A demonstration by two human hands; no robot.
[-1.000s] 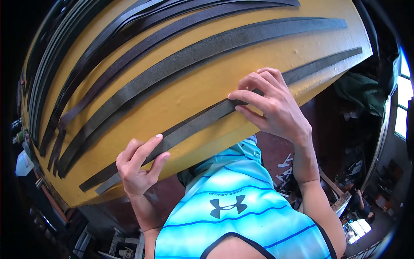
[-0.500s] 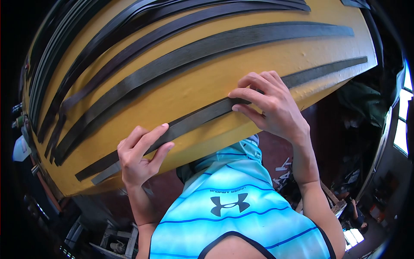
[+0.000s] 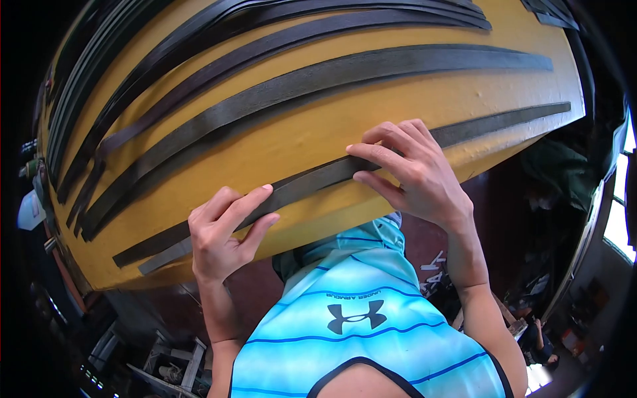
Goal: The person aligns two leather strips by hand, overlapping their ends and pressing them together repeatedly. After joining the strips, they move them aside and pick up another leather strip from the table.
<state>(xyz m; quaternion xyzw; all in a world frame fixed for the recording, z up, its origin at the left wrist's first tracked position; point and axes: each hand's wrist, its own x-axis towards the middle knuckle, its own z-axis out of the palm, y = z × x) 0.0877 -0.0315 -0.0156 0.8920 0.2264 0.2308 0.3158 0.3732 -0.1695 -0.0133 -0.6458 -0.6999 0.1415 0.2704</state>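
head view is showing a person bending over a yellow tabletop (image 3: 312, 142) on which many long dark strips are lying side by side. the left hand (image 3: 222, 233) and the right hand (image 3: 415, 174) are both resting on the nearest dark strip (image 3: 312, 182), which is running along the near edge of the tabletop, from its near left corner toward its right edge. the left hand's grip is pinching this strip: the index finger is lying flat along its top, and the thumb is pressing up beneath it at the tabletop's near edge. the right hand's grip is curling over the same strip further right, fingertips (image 3: 361, 177) pressing on it, with the strip passing under the fingers and coming out again beyond the knuckles. the stretch of strip between the two hands is lying flat on the yellow surface. a shorter paler strip (image 3: 166, 255) is lying just beside the held one at the near left corner. a wider strip (image 3: 318, 83) is lying further in, well apart from both hands. a blue striped shirt (image 3: 358, 312) is filling the lower part of the view.
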